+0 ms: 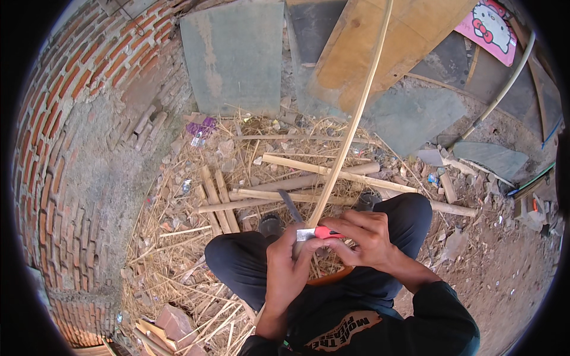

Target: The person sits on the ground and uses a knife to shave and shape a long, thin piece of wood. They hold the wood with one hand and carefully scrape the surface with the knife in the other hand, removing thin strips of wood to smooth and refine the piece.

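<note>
My right hand (371,242) is closed around a red-handled cutter knife (328,232), whose silvery metal end points toward my left hand. My left hand (285,261) grips the lower end of a long, pale bamboo strip (349,133), right beside the knife's metal. Rising away from me, the strip leans slightly to the right and leaves the view at the top. A dark, flat bar (289,204) shows just beyond my left fingers; its near end is hidden. Between my knees, partly covered by my arms, is an orange object (332,277).
Split bamboo pieces (221,204) and poles (285,184) lie over straw and rubble before my feet. A brick wall (65,148) stands at left. Grey slabs (234,59) and a brown board (392,47) lean at the back. A pale pole (504,89) slants at far right.
</note>
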`<state>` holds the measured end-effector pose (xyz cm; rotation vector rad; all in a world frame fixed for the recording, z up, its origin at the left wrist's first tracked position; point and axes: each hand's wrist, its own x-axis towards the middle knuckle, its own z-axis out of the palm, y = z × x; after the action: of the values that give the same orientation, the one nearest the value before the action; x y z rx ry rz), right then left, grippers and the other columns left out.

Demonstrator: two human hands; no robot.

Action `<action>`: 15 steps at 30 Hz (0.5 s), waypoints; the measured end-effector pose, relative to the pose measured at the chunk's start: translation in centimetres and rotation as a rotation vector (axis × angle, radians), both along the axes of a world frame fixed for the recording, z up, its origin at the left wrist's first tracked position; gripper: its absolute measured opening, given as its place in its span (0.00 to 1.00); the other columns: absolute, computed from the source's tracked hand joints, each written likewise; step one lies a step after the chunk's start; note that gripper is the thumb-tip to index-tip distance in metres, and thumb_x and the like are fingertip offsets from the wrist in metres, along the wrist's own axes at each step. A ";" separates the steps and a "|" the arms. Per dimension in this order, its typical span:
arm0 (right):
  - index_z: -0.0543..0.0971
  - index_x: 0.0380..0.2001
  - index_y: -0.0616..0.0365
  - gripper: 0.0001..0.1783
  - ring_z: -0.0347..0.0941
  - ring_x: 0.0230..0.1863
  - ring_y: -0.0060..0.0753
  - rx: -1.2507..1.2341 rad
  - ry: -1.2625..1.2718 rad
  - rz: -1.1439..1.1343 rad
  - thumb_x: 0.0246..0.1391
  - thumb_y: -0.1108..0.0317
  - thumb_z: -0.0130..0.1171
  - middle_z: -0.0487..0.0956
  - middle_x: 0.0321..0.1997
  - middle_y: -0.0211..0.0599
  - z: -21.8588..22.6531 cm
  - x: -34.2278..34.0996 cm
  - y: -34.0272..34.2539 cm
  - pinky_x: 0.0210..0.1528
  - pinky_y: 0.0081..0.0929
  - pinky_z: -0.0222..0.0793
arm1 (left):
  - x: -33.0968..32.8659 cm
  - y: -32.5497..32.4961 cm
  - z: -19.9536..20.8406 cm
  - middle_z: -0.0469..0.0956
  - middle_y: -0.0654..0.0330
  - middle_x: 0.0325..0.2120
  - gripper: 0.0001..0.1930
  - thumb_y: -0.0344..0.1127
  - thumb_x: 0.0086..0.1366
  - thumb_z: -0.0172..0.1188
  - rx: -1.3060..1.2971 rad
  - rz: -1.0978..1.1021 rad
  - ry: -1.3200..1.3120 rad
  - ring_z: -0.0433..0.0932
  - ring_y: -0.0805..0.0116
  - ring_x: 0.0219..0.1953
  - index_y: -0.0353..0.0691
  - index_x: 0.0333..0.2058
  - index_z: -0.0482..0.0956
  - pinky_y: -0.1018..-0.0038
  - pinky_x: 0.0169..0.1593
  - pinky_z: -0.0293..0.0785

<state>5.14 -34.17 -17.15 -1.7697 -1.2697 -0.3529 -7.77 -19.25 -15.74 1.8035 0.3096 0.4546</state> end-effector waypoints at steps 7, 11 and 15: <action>0.89 0.43 0.52 0.19 0.73 0.18 0.29 -0.006 0.011 0.015 0.45 0.62 0.77 0.76 0.23 0.27 0.0 0.4 -0.2 0.21 0.27 0.70 | 0.0 -0.5 0.7 0.80 0.64 0.28 0.09 0.31 0.73 0.64 -0.027 0.022 0.013 0.70 0.83 0.31 0.31 0.46 0.80 0.80 0.34 0.69; 0.89 0.43 0.52 0.19 0.75 0.19 0.30 -0.010 -0.003 -0.025 0.45 0.63 0.77 0.79 0.24 0.28 0.2 0.4 -0.4 0.22 0.27 0.71 | -0.2 -0.5 0.9 0.79 0.62 0.26 0.09 0.32 0.74 0.64 0.003 0.033 0.052 0.70 0.82 0.29 0.31 0.44 0.81 0.79 0.33 0.68; 0.89 0.43 0.53 0.19 0.78 0.21 0.32 0.003 0.041 -0.094 0.45 0.64 0.77 0.81 0.26 0.31 0.3 1.5 -0.5 0.24 0.28 0.73 | -0.5 -0.5 1.0 0.83 0.55 0.27 0.09 0.33 0.73 0.64 0.077 0.050 0.086 0.80 0.73 0.27 0.30 0.42 0.81 0.75 0.30 0.72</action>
<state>6.61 -34.67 -16.88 -1.8297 -1.1588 -0.3692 -8.31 -19.77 -14.70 1.8972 0.4026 0.4293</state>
